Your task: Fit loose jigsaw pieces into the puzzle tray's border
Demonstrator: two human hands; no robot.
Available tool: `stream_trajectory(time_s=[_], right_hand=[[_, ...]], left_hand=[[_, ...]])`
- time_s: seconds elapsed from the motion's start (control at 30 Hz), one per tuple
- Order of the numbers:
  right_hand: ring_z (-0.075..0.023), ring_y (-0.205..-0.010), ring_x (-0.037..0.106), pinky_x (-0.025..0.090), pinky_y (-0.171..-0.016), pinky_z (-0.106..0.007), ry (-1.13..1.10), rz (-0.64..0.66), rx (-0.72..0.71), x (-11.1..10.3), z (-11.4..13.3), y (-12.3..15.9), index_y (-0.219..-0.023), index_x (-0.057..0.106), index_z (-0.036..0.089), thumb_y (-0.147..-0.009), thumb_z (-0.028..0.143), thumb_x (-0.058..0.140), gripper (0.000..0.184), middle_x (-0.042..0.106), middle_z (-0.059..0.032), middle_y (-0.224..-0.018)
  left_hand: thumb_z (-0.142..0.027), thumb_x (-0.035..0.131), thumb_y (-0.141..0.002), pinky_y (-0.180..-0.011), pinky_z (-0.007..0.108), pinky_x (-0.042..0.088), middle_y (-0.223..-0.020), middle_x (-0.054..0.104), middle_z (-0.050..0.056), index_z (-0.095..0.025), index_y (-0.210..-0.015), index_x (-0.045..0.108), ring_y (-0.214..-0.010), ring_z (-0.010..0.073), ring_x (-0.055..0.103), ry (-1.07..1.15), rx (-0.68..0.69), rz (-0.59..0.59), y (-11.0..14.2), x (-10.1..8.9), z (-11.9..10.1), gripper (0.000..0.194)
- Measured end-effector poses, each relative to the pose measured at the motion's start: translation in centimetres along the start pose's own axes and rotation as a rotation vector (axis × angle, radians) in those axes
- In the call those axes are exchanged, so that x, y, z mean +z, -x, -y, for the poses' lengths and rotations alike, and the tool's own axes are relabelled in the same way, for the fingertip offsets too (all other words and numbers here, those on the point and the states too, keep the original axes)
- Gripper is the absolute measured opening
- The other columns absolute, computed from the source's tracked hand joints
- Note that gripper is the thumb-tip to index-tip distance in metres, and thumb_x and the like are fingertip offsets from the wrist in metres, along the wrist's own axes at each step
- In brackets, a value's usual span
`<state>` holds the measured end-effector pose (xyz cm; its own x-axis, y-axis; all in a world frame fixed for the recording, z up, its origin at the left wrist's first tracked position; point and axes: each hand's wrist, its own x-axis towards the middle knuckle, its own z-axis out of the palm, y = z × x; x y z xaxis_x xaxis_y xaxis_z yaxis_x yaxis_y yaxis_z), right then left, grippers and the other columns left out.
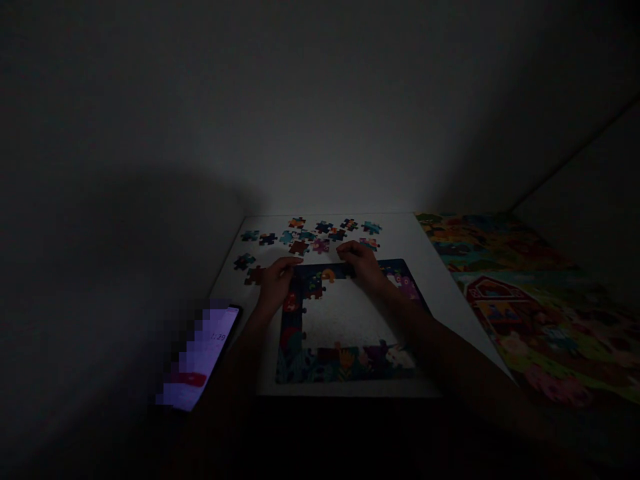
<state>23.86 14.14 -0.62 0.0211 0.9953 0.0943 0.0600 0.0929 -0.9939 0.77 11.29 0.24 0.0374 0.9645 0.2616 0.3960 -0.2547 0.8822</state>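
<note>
Place: looks like a room in someone's home, though nothing pins down exactly which room
Walls: plain pale painted wall (320, 120) meeting a second wall at the right, no fittings or shelving in view
Light: pretty dim, just a soft glow over the table
Table: white tabletop (425, 320) pushed right up against the wall
Personal stuff: a lit-up smartphone (200, 357) at the table's near left corner
Hobby stuff: loose jigsaw pieces (310, 233), a part-built jigsaw border (345, 353), and a colourful farm-scene puzzle picture (530, 320) with a red barn, very much a leisure-at-home setup
</note>
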Motion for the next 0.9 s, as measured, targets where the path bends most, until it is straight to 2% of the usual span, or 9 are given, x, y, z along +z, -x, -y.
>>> stream_trajectory(time_s=[0.17,0.33,0.43,0.57,0.7,0.8,0.9], right_hand=[[-0.0223,-0.085,0.059,0.045,-0.085,-0.038,0.093,-0.135,-0.042,-0.5,0.0,-0.2,-0.075,0.061,0.021,-0.065,0.031,0.056,0.015,0.067,-0.0040,-0.084],[-0.0280,-0.100,0.055,0.042,-0.094,-0.045,0.444,-0.405,-0.057,-1.9,0.5,-0.1,-0.090,0.069,0.019,-0.072,0.028,0.055,0.024,0.064,-0.0108,-0.102],[-0.0335,-0.113,0.049,0.039,-0.097,-0.051,0.681,-0.497,-0.019,-3.3,1.1,-0.3,-0.102,0.069,0.020,-0.078,0.030,0.057,0.029,0.058,-0.0146,-0.118],[-0.0374,-0.116,0.047,0.038,-0.096,-0.056,0.787,-0.530,0.037,-5.4,1.7,-0.8,-0.109,0.067,0.021,-0.077,0.030,0.060,0.034,0.055,-0.0165,-0.122],[-0.0368,-0.111,0.053,0.041,-0.095,-0.057,0.796,-0.538,0.105,-6.7,1.3,-1.3,-0.112,0.067,0.020,-0.076,0.020,0.055,0.037,0.056,-0.0176,-0.119],[-0.0340,-0.106,0.057,0.044,-0.094,-0.053,0.799,-0.501,0.114,-7.2,0.6,-1.6,-0.111,0.068,0.018,-0.077,0.016,0.051,0.038,0.060,-0.0172,-0.114],[-0.0299,-0.105,0.061,0.047,-0.093,-0.045,0.827,-0.411,0.129,-7.4,0.1,-1.8,-0.111,0.069,0.017,-0.080,0.015,0.048,0.038,0.063,-0.0158,-0.113]], left_hand=[[-0.015,0.045,-0.072,-0.088,0.037,0.053,-0.086,0.074,0.003,-0.021,-0.060,0.059,-0.089,0.0195,0.069,0.086,-0.043,-0.061,0.0,-0.1,0.2,0.019],[-0.015,0.045,-0.069,-0.085,0.035,0.053,-0.084,0.074,0.002,-0.021,-0.058,0.059,-0.087,0.0189,0.069,0.095,-0.077,-0.092,-0.2,0.2,0.0,0.018],[-0.015,0.046,-0.068,-0.085,0.033,0.053,-0.081,0.074,0.001,-0.021,-0.061,0.061,-0.085,0.0186,0.068,0.086,-0.095,-0.123,-0.4,0.2,-0.1,0.018],[-0.017,0.047,-0.070,-0.081,0.032,0.052,-0.077,0.072,-0.001,-0.022,-0.067,0.066,-0.082,0.0187,0.067,0.079,-0.122,-0.200,-0.5,0.0,-0.1,0.020],[-0.019,0.049,-0.069,-0.075,0.030,0.051,-0.074,0.072,-0.001,-0.022,-0.068,0.069,-0.078,0.0190,0.066,0.073,-0.138,-0.219,-0.6,0.0,-0.2,0.020],[-0.021,0.051,-0.068,-0.072,0.029,0.050,-0.072,0.072,-0.001,-0.022,-0.067,0.069,-0.076,0.0190,0.065,0.061,-0.149,-0.220,-0.6,0.0,-0.4,0.019],[-0.021,0.050,-0.068,-0.072,0.029,0.050,-0.072,0.072,-0.001,-0.022,-0.066,0.069,-0.076,0.0189,0.065,0.044,-0.158,-0.223,-0.6,0.1,-0.5,0.019]])
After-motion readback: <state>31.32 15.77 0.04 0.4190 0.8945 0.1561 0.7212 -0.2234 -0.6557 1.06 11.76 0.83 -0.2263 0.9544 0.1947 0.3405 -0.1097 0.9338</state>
